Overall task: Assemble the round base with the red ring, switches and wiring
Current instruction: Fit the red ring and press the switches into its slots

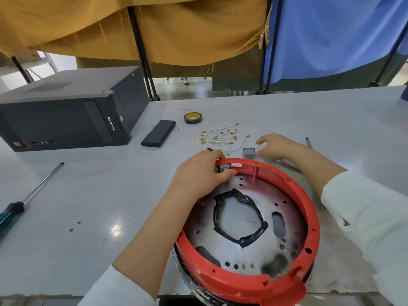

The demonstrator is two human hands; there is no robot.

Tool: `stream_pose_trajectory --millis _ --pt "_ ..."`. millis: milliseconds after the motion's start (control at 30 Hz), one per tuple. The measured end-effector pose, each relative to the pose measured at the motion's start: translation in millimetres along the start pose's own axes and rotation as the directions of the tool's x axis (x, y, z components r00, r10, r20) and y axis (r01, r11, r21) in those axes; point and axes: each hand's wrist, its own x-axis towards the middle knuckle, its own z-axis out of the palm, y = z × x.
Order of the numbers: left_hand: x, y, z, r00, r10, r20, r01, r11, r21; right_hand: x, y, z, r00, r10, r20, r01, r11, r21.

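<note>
The red ring (309, 208) sits on the round metal base (249, 250), which has a black taped opening in its middle. My left hand (198, 173) grips a grey switch (224, 168) against the inside of the ring's far wall, thumb under it. A second grey switch (248, 153) lies on the table just beyond the ring. My right hand (278, 145) hovers beside that switch with curled fingers, its fingertips close to it and holding nothing. A bundle of white wires (223, 138) with brass terminals lies further back.
A black computer case (66, 113) stands at the left. A black flat case (158, 133) and a roll of tape (192, 118) lie behind the wires. A long screwdriver (28, 195) rests at the left, a thin tool (308, 142) at the right.
</note>
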Motion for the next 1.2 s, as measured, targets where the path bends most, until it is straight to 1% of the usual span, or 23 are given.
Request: stream_pose_trajectory --millis 67,133,200,233,400,433,533,567,600,700,800,900,967,1000,1100,1200 --pt "0 0 0 1.0 0.002 0.002 -0.002 1.0 0.001 1 -2 3 1.0 -0.005 0.022 0.004 0.999 0.039" --pt "0 1 0 1.0 0.002 0.002 -0.002 1.0 0.001 1 -4 5 0.998 0.0 0.055 -0.006 0.993 0.114" --pt "0 1 0 1.0 0.001 0.002 -0.001 1.0 -0.004 0 -7 5 0.996 -0.025 0.091 0.008 0.984 0.179" --pt "0 1 0 1.0 0.001 0.003 -0.001 1.0 -0.003 -1 -8 5 0.995 -0.041 0.087 0.023 0.98 0.198" --pt "0 0 0 1.0 0.008 -0.002 -0.008 1.0 -0.004 -7 -18 5 0.996 -0.073 -0.046 0.081 0.976 0.204" --pt "0 0 0 1.0 0.009 -0.002 -0.009 1.0 -0.004 -8 -21 2 0.995 -0.081 -0.054 0.091 0.968 0.236" --pt "1 0 -1 1.0 0.009 0.006 -0.009 1.0 0.004 -16 -32 -10 0.994 -0.099 -0.043 0.108 0.887 0.448" --pt "1 0 -1 1.0 0.008 0.008 -0.008 1.0 0.007 -19 -37 -14 0.994 -0.102 -0.042 0.11 0.872 0.477" --pt "1 0 -1 1.0 0.007 0.01 -0.007 1.0 0.008 -23 -42 -17 0.994 -0.106 -0.032 0.108 0.876 0.471" --pt "1 1 -2 1.0 0.006 0.014 -0.006 1.0 -0.003 -35 -58 -16 0.995 -0.102 0.02 0.088 0.925 0.369" --pt "1 1 -2 1.0 0.0 0.01 0.001 1.0 -0.011 -44 -70 -4 0.999 -0.047 0.007 0.043 0.956 0.29" --pt "1 1 -1 1.0 -0.007 0.008 0.007 1.0 -0.008 -48 -73 7 1.0 -0.015 0.019 0.009 0.963 0.269" --pt "1 1 -1 1.0 -0.005 0.007 0.005 1.0 -0.015 -49 -73 8 0.999 -0.031 0.038 0.02 0.966 0.259" --pt "1 1 -1 1.0 -0.004 0.007 0.004 1.0 -0.016 -50 -72 7 0.997 -0.051 0.057 0.034 0.964 0.263" --pt "2 0 -2 1.0 -0.005 0.013 0.005 1.0 -0.013 -52 -68 6 0.991 -0.088 0.099 0.045 0.927 0.374" --pt "1 0 -2 1.0 -0.008 0.019 0.009 1.0 -0.017 -51 -63 8 0.996 -0.073 0.054 0.045 0.913 0.406"
